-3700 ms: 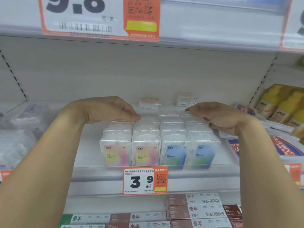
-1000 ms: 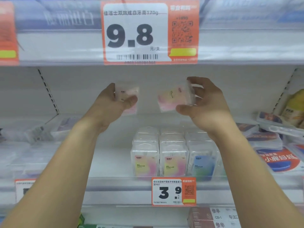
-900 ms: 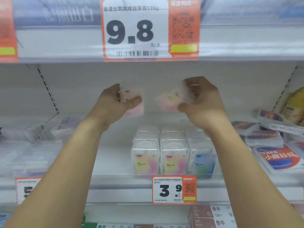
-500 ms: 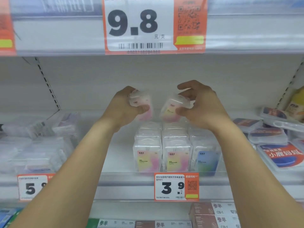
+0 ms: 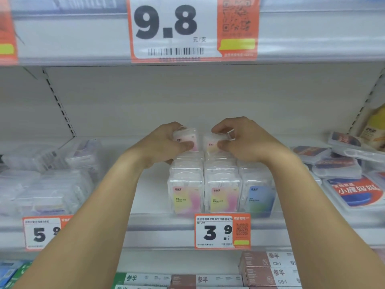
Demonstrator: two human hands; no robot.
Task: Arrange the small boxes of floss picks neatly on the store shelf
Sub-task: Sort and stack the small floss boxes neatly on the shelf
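Clear floss pick boxes stand in three rows on the white shelf (image 5: 145, 197): two front boxes with pink-yellow labels (image 5: 186, 197) (image 5: 223, 198) and a blue-labelled one (image 5: 259, 198). My left hand (image 5: 164, 144) grips a pink-labelled box (image 5: 188, 138) just above the back of the left row. My right hand (image 5: 248, 140) grips another clear box (image 5: 212, 143) above the back of the middle row. The two held boxes sit side by side, nearly touching.
Clear packs (image 5: 52, 184) are piled at the left of the shelf. Flat red-and-blue packs (image 5: 352, 190) are stacked at the right, with yellow bottles (image 5: 375, 130) behind. Price tags 3.9 (image 5: 221, 231) and 5.9 (image 5: 41, 233) hang on the shelf's front rail; the upper shelf edge (image 5: 83, 38) is close overhead.
Both hands have come down and together, bringing the two held boxes from high above the rows to just over the back of the rows.
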